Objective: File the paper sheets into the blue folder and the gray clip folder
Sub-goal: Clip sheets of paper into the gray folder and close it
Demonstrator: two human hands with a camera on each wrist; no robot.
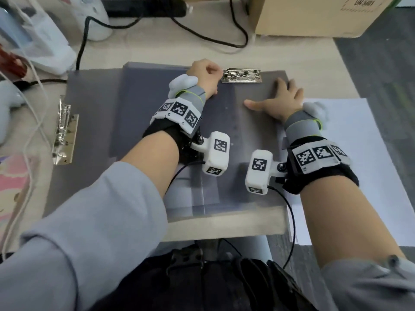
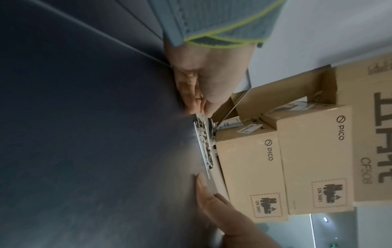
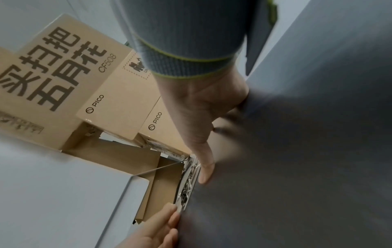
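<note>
The gray clip folder (image 1: 251, 122) lies flat on the desk in front of me, its metal clip (image 1: 241, 75) at the far edge. My left hand (image 1: 214, 75) is curled at the clip's left end; in the left wrist view its fingertips (image 2: 196, 104) pinch that end of the clip (image 2: 204, 144). My right hand (image 1: 284, 93) lies flat on the folder just right of the clip, fingers spread, with its thumb (image 3: 204, 169) pressed beside the clip (image 3: 187, 186). A white paper sheet (image 1: 359, 158) lies under my right forearm. A second gray-blue folder (image 1: 89, 122) sticks out at the left.
The second folder carries its own metal clip (image 1: 64, 131) at its left edge. Cardboard boxes (image 1: 314, 16) stand at the back right, with black cables (image 1: 202, 34) across the back of the desk. White bags and cords (image 1: 33, 41) crowd the left side.
</note>
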